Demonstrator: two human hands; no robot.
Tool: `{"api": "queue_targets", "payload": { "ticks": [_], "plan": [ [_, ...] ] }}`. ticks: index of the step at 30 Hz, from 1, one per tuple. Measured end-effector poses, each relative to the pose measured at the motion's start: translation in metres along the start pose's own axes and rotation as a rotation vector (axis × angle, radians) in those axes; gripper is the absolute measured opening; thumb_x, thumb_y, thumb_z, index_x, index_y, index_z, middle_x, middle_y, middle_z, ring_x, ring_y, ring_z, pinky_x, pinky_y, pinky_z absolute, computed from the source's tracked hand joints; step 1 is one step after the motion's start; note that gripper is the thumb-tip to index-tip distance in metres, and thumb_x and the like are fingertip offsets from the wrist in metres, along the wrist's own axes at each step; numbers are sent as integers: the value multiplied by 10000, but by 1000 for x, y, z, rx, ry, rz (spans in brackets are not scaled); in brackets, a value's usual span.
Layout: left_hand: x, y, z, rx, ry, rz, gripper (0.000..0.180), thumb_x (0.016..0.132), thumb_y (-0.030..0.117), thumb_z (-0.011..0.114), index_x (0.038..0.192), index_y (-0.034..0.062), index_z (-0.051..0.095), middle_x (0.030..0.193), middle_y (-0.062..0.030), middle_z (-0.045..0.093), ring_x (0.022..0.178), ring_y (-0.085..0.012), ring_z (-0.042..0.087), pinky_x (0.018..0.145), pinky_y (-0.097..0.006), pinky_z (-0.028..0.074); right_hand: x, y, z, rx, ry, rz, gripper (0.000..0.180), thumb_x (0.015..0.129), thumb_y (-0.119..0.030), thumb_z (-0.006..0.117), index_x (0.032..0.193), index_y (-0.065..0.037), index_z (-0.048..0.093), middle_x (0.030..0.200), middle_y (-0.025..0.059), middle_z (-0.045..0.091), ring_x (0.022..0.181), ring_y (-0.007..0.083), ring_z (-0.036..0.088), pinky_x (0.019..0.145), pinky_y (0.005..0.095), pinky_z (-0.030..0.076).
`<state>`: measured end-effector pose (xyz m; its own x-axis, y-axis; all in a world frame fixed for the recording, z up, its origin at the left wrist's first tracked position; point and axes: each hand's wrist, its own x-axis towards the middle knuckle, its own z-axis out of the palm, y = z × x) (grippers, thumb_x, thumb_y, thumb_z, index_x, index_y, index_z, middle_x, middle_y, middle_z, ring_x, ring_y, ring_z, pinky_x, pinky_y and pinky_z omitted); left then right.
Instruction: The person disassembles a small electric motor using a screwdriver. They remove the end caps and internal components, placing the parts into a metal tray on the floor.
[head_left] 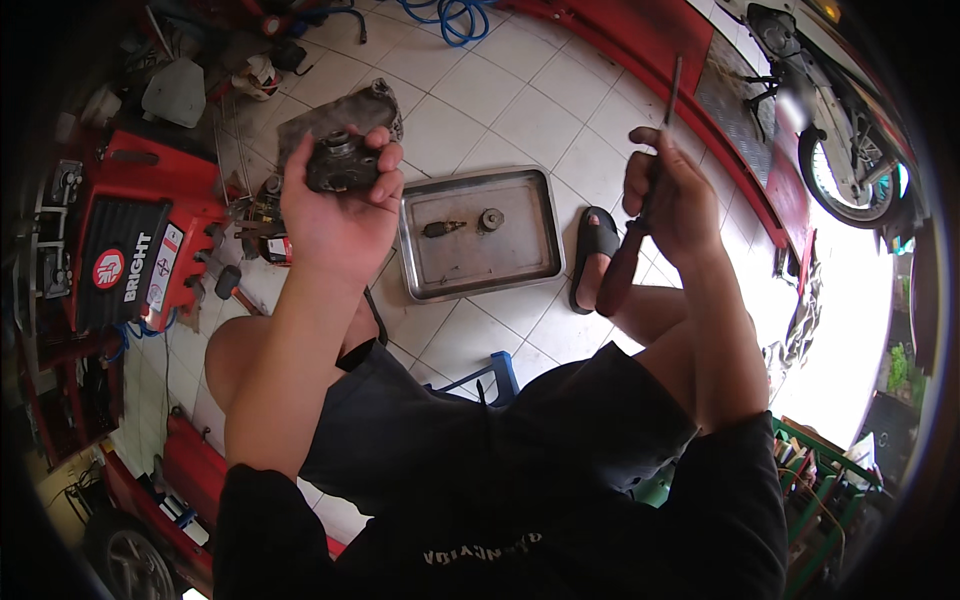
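Casting-type dark metal engine part, cupped in left hand w/ fingers curled over its rim, looks heavy, rigid, prob. oily, so grip by edges, while right hand fists red-handled screwdriver above steel tray.

Down on the white tiled floor sits a metal tray with two small parts, a red toolbox left, blue hose above, motorcycle parked far right.
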<state>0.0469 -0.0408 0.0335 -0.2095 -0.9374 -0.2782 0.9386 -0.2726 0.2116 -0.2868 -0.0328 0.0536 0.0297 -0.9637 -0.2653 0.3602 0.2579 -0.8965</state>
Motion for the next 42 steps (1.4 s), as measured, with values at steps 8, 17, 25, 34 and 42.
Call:
{"api": "queue_targets", "payload": {
  "ticks": [8,17,25,34,42],
  "plan": [
    [4,46,7,58,-32,160,344,1005,292,390,1014,-37,487,982,-175,511,890,-283,486,599,-323,410,-49,27,70,-1753,-428,-190,304,950,-178,562,1036,89,679,810,174,699,764,239,715,626,362,551],
    [3,95,10,-37,-53,238,276,965,197,403,1044,-67,412,955,-153,423,878,-259,462,594,-318,406,-175,-16,185,-1850,-542,-811,221,812,-110,659,961,49,694,651,57,603,583,152,615,436,282,433],
    [-15,123,-7,-8,-28,250,296,951,216,434,1050,-62,415,971,-156,424,879,-260,457,605,-324,397,-182,-17,200,-1831,-529,-885,221,810,-111,665,979,25,710,628,34,569,540,140,582,417,279,405],
    [-18,119,-4,-42,-10,215,338,928,264,459,1031,-54,412,961,-158,417,862,-260,453,604,-323,400,-195,-21,202,-1832,-488,-883,228,807,-111,671,999,-2,727,603,8,531,491,128,545,395,276,374],
    [-6,107,-9,-17,15,232,333,969,284,430,1045,-39,465,944,-171,510,829,-273,501,573,-336,415,-204,-28,200,-1884,-513,-878,238,805,-112,676,1017,-26,743,580,-14,497,447,117,512,375,274,346]
  ]
}}
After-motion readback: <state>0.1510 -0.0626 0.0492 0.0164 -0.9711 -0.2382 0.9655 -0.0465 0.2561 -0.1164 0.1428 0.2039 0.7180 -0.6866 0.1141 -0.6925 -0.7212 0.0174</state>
